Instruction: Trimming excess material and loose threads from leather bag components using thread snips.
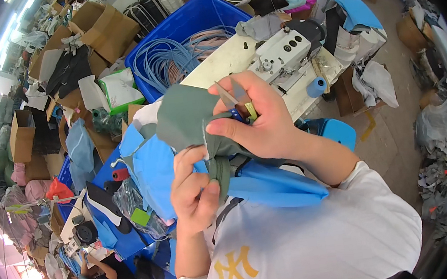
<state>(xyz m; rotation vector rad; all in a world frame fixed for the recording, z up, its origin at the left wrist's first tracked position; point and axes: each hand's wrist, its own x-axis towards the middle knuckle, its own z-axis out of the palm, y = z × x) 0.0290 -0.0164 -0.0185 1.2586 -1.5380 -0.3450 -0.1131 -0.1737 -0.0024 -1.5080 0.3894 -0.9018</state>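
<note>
Dark green cloth (184, 116) is between the hands, matte, rounded flap toward upper left, long axis running down to a narrow folded strip pinched in the left hand's (192, 193) thumb and fingers. Right hand (260, 118) grips cloth plus scissors (226, 96), 2 metal blades in a narrow V, tips up. Yellow letter monogram (232, 271) on white shirt (325, 244).

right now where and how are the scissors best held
Best by the blue and yellow handle end, coming from the lower right of the picture, where the right hand already has them. The scissors stand with bare blades spread and tips toward the top of the picture, so the handle end looks like the safer grip.
</note>
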